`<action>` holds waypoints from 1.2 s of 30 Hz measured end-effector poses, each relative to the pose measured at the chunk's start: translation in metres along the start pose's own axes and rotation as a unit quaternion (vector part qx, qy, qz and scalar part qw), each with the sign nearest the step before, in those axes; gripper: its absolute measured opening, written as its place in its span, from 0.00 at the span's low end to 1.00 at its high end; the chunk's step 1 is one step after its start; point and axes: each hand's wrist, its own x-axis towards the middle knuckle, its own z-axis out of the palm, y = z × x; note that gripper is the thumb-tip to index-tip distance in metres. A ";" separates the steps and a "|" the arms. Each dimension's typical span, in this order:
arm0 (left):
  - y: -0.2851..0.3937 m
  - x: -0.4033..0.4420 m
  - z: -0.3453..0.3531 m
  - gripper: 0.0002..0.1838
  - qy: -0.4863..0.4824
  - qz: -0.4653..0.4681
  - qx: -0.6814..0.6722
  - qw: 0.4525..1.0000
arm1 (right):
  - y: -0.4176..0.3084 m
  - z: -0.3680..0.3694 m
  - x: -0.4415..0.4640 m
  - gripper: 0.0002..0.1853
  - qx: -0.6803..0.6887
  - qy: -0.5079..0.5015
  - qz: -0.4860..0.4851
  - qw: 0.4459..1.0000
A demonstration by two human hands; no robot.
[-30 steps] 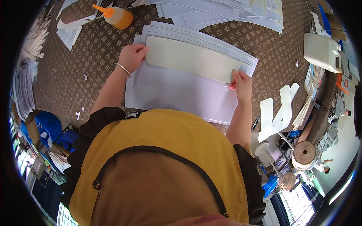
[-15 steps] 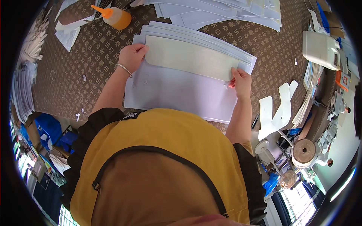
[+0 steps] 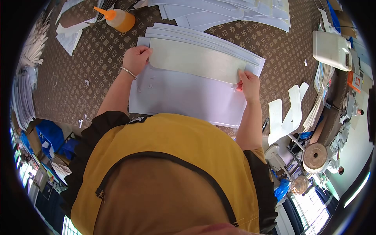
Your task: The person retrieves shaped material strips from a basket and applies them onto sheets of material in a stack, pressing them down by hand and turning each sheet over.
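Observation:
A long off-white strip with rounded corners [image 3: 196, 60] lies across a stack of pale grey-white sheets [image 3: 184, 96] in front of me. My left hand [image 3: 136, 60] pinches the strip's left end between thumb and fingers. At the other end, my right hand [image 3: 248, 84] grips the lower right corner, fingers closed. The strip looks flat against the top sheet, near the stack's upper edge, where several sheet edges show in steps. Whether the strip touches the sheet all along cannot be seen.
An orange-tipped squeeze bottle [image 3: 120, 20] stands at the upper left. More large sheets [image 3: 227, 13] lie at the back. To the right are loose white strips [image 3: 288, 111] and a white jerrycan [image 3: 331, 49]. Bundled strips [image 3: 32, 47] sit at the far left. A fan [image 3: 315, 156] stands beyond the table.
Almost nothing differs. Both hands keep their hold on the strip's ends, and the whole view has shifted very slightly.

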 end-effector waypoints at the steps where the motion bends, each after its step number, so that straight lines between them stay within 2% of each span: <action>1: -0.001 0.001 0.000 0.12 0.002 -0.001 -0.010 1.000 | -0.001 0.001 0.000 0.16 -0.004 -0.001 0.002 1.000; 12: -0.003 0.003 0.000 0.12 0.018 -0.014 -0.052 0.998 | 0.004 0.002 0.001 0.16 -0.040 -0.014 -0.033 0.999; 15: 0.000 0.003 0.001 0.13 0.026 -0.006 0.073 0.997 | 0.005 0.001 0.001 0.17 -0.037 -0.004 -0.044 0.998; 16: 0.002 0.004 0.002 0.13 0.027 -0.005 0.073 0.997 | 0.004 0.002 0.000 0.17 -0.043 0.001 -0.042 0.998; 19: 0.004 0.005 0.003 0.13 0.058 0.058 0.186 0.979 | 0.002 0.004 -0.001 0.17 -0.052 0.009 -0.040 0.998; 24: 0.027 0.003 0.002 0.14 0.047 0.042 0.286 0.956 | 0.000 0.005 -0.002 0.17 -0.116 0.018 -0.051 0.992; 27: 0.055 -0.007 0.008 0.15 0.041 0.014 0.479 0.877 | 0.002 0.002 0.000 0.18 -0.152 0.036 -0.059 0.986; 28: 0.053 -0.008 0.016 0.15 0.036 0.026 0.477 0.878 | 0.002 0.002 0.001 0.18 -0.186 0.029 -0.078 0.979; 30: 0.040 -0.011 0.036 0.22 0.072 0.317 0.405 0.855 | 0.004 0.000 0.004 0.18 -0.220 0.030 -0.094 0.971; 31: 0.041 -0.017 0.051 0.22 0.070 0.325 0.402 0.853 | 0.006 0.000 0.008 0.18 -0.239 0.029 -0.104 0.965; 33: 0.043 -0.034 0.085 0.27 -0.006 0.471 0.468 0.747 | 0.012 0.001 0.011 0.19 -0.278 0.021 -0.121 0.953; 36: 0.044 -0.033 0.089 0.29 -0.026 0.443 0.465 0.766 | 0.008 0.001 0.020 0.19 -0.333 0.032 -0.144 0.931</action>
